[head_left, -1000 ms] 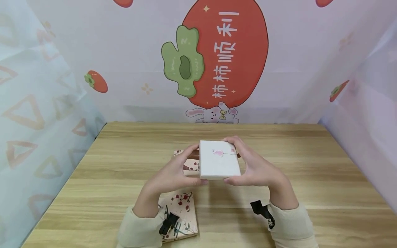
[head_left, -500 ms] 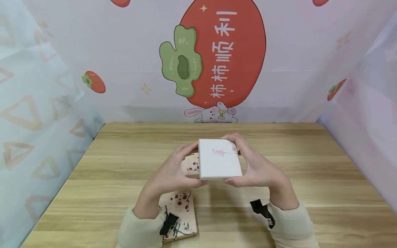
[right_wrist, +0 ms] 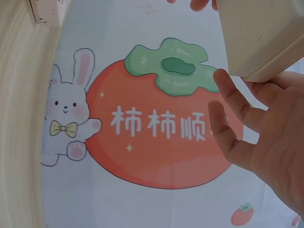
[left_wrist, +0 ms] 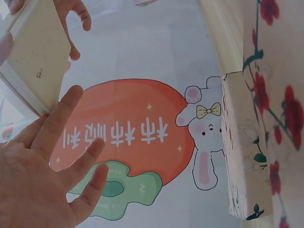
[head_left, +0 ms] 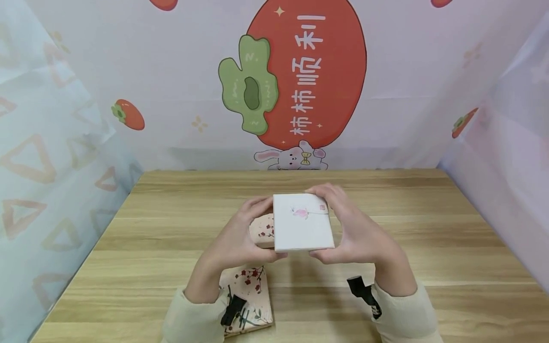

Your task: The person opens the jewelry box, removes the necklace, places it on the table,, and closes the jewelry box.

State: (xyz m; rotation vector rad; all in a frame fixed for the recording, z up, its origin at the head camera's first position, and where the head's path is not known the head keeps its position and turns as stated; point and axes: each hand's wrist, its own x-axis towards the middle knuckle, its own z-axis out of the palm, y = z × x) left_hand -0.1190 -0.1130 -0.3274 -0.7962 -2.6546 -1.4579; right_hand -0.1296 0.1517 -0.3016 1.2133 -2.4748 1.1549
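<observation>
A square white box with a pink flower and a small red stamp on its face is held up over the table between both hands. My left hand grips its left edge, thumb at the near side and fingers toward the far side. At the right edge my right hand grips it in a like way. The box's plain underside shows in the left wrist view, where several fingers of the left hand spread away from it. In the right wrist view, the right hand has some fingers off the box too.
A cream box-like thing with a plum-blossom print lies on the wooden table by the left wrist. Another blossom-printed piece sits farther back, partly hidden by the left hand and white box. Printed cloth walls enclose the table.
Both hands keep their hold on the white box. Its face has tilted slightly more toward the head camera, and its near edge sits a little lower. The head view has shifted slightly.
</observation>
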